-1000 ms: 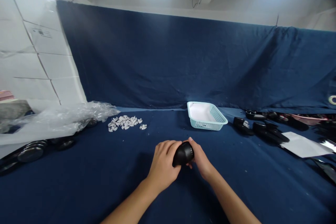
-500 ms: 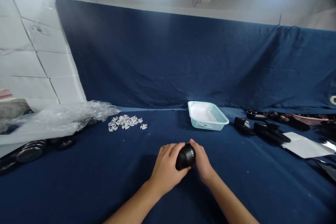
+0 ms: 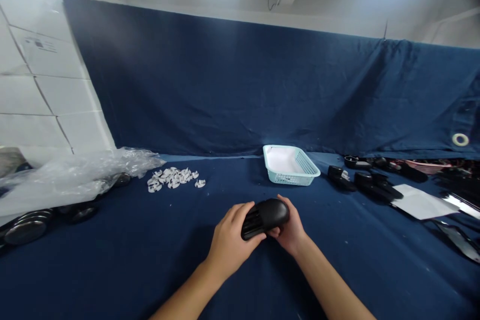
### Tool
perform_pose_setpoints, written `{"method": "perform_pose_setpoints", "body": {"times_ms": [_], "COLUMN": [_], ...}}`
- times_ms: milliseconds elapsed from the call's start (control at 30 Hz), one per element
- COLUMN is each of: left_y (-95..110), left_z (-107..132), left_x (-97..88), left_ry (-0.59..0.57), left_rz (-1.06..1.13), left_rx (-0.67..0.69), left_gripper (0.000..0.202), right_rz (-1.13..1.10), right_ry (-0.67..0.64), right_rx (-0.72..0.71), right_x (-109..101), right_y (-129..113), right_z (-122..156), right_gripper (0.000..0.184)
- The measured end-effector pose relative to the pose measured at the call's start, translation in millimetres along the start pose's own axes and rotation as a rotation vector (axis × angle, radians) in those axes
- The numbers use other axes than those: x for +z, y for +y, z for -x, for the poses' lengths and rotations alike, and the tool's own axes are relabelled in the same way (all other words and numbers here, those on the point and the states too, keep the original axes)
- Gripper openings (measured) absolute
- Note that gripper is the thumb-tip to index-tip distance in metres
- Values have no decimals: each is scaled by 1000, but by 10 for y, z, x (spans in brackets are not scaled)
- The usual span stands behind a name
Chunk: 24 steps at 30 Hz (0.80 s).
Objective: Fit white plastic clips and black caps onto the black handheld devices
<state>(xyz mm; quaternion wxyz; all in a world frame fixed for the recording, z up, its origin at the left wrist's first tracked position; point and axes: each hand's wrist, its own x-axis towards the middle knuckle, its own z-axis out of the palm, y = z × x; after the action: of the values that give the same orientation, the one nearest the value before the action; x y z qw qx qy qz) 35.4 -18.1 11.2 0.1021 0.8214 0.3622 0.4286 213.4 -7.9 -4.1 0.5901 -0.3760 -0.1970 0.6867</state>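
Observation:
Between my two hands is a black, rounded, oblong part (image 3: 274, 213), held above the blue cloth. Its right half is a smooth dome, while the left half shows slots or ridges. My left hand (image 3: 231, 232) wraps round the slotted end, thumb along the near side. At the domed end my right hand (image 3: 294, 229) grips with its fingers curled partly underneath. The undersides of the part and some fingertips are hidden.
A pile of small white plastic pieces (image 3: 172, 178) lies back left, near clear plastic wrap (image 3: 82, 170) and black round discs (image 3: 28, 230). A light-blue basket (image 3: 292, 179) stands behind my hands. To the right are black parts (image 3: 375, 187) and white paper (image 3: 423, 202).
The black part has been turned from nearly end-on to lengthwise, so its slotted section now shows. My right hand has shifted slightly right with the domed end. The view has swung slightly right.

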Motion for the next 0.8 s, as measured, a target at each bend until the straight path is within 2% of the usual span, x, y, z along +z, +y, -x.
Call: {"method": "perform_pose_setpoints", "body": {"times_ms": [233, 400, 600, 800], "left_y": [24, 5, -23, -15], "left_z": [-6, -9, -11, -9], "left_x": [-13, -6, 3, -3], "left_ry": [-2, 43, 107, 77], "left_rz": [88, 102, 117, 149], "left_rx": [-27, -33, -54, -91], "left_gripper": [62, 58, 47, 41], "right_rz": [-119, -196, -317, -273], "right_ry": [-58, -129, -64, -82], "right_rx": [65, 46, 27, 85], "right_x": [-31, -58, -57, -60], "right_y": [-69, -85, -100, -93], "right_z": [26, 14, 39, 45], "right_gripper": [40, 40, 36, 41]}}
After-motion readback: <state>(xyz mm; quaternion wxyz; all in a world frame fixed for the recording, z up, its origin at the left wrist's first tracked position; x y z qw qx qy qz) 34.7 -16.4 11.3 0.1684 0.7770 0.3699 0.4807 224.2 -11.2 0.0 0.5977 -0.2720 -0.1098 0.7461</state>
